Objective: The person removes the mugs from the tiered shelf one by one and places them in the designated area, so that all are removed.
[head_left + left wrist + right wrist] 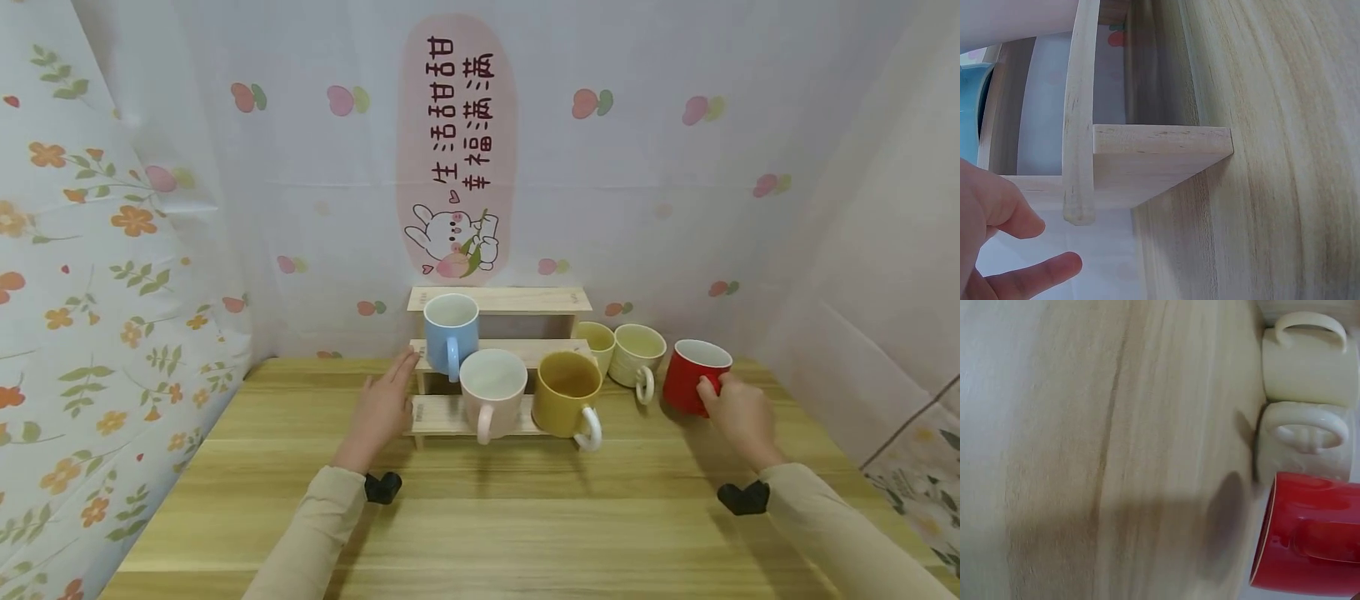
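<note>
My right hand [742,417] grips the handle of a red mug [686,383] with a white inside, at the right of the table. In the right wrist view the red mug [1310,550] seems raised a little, its shadow falling apart from it. My left hand [381,410] lies at the left end of a stepped wooden rack [442,414], fingers extended; whether it touches the wood I cannot tell. On the rack stand a blue mug [452,329] on the middle step, and a pale pink mug [492,396] and a mustard mug [564,392] on the lowest step.
Two pale yellow mugs, one nearer [633,358] and one partly hidden [596,337], stand on the wooden table [525,533] between the rack and the red mug. A patterned curtain [300,208] hangs close behind the rack, and floral cloth [97,350] borders the left side.
</note>
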Demonstrator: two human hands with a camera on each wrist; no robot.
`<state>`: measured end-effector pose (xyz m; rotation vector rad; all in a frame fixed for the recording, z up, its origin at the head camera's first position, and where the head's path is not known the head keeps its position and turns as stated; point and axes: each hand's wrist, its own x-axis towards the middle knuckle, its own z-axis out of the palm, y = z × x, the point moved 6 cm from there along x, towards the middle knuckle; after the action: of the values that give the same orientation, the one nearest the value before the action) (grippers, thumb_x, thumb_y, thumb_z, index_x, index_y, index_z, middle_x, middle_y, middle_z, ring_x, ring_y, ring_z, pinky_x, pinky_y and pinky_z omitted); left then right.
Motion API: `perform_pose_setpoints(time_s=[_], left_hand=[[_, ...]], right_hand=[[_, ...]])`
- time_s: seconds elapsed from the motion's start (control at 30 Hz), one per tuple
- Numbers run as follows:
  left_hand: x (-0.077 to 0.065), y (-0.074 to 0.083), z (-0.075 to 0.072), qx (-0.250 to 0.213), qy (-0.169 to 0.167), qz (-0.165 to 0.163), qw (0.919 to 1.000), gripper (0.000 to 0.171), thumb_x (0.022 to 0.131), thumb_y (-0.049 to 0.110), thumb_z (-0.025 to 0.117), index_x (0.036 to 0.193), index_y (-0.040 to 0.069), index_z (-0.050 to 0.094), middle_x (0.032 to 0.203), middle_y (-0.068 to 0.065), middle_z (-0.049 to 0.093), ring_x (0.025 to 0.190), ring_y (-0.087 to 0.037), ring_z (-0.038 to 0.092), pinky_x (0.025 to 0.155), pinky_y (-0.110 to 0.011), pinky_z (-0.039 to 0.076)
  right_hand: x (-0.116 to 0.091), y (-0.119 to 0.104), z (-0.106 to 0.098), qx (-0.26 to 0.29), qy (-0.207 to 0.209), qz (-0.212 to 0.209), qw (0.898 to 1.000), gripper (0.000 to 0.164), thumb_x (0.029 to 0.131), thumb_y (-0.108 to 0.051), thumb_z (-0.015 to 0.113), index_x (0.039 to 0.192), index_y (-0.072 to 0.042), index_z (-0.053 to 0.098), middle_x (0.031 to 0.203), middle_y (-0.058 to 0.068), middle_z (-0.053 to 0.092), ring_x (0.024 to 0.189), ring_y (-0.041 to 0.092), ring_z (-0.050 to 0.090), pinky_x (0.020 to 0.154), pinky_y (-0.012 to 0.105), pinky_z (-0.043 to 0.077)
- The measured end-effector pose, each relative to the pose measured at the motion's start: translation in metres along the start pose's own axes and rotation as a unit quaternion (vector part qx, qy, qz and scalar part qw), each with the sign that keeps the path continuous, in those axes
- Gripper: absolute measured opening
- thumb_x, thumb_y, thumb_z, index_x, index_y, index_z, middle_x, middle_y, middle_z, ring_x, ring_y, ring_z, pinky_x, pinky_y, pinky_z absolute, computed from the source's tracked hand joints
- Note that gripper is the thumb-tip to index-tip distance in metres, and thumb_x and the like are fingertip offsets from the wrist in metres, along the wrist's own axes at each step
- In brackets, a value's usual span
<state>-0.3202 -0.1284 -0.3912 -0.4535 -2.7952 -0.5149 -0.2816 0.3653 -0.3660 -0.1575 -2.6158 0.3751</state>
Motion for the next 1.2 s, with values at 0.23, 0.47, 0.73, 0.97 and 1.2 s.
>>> perform_pose_setpoints(time_s=[0.23,0.47,0.73,0.97,1.2], left_hand=[[-0.002,-0.002,0.0,0.0,-0.015,0.001,0.9999,0.073,0.084,0.002,0.058,0.15,0.011,0.029,0.158,-0.004,0.025,0.09,-0.031,0.066,0.106,-0.065,0.029],[-0.001,-0.001,0.003,0.005,-0.026,-0.006,0.9996,0.072,0.085,0.001,0.056,0.151,0.012,0.028,0.158,-0.005,0.025,0.102,-0.034,0.064,0.106,-0.065,0.029],[-0.002,-0.004,0.001,0.007,-0.005,0.001,1.0,0.073,0.083,0.0,0.058,0.149,0.009,0.03,0.157,-0.006,0.028,0.103,-0.035,0.063,0.104,-0.065,0.031],[-0.008,-0.008,0.0,0.007,-0.002,-0.007,0.9999,0.073,0.081,-0.001,0.06,0.149,0.009,0.032,0.156,-0.007,0.03,0.101,-0.036,0.063,0.103,-0.066,0.032],[-0.001,-0.001,0.001,0.004,-0.001,0.002,1.0,0.074,0.082,0.0,0.06,0.149,0.01,0.03,0.157,-0.005,0.028,0.096,-0.034,0.064,0.104,-0.066,0.032]], right_hand=[[0.0,0.004,0.014,0.008,-0.011,0.012,1.0,0.038,0.093,-0.022,0.049,0.063,0.0,0.049,0.051,0.013,0.048,0.048,0.033,0.047,0.041,0.037,0.031],[-0.002,0.013,0.023,0.007,-0.013,0.013,1.0,0.038,0.093,-0.021,0.048,0.062,0.001,0.049,0.051,0.015,0.051,0.049,0.039,0.05,0.04,0.042,0.034],[0.008,0.013,0.033,0.011,-0.008,0.008,1.0,0.04,0.095,-0.02,0.046,0.062,0.002,0.047,0.051,0.016,0.048,0.045,0.035,0.048,0.039,0.042,0.034],[0.023,0.01,0.046,-0.007,-0.025,-0.009,1.0,0.041,0.096,-0.019,0.044,0.065,0.007,0.049,0.056,0.024,0.052,0.05,0.045,0.053,0.041,0.052,0.04],[0.028,0.014,0.051,-0.003,-0.057,0.003,0.998,0.043,0.098,-0.02,0.042,0.067,0.009,0.051,0.063,0.029,0.055,0.058,0.049,0.055,0.051,0.058,0.043]])
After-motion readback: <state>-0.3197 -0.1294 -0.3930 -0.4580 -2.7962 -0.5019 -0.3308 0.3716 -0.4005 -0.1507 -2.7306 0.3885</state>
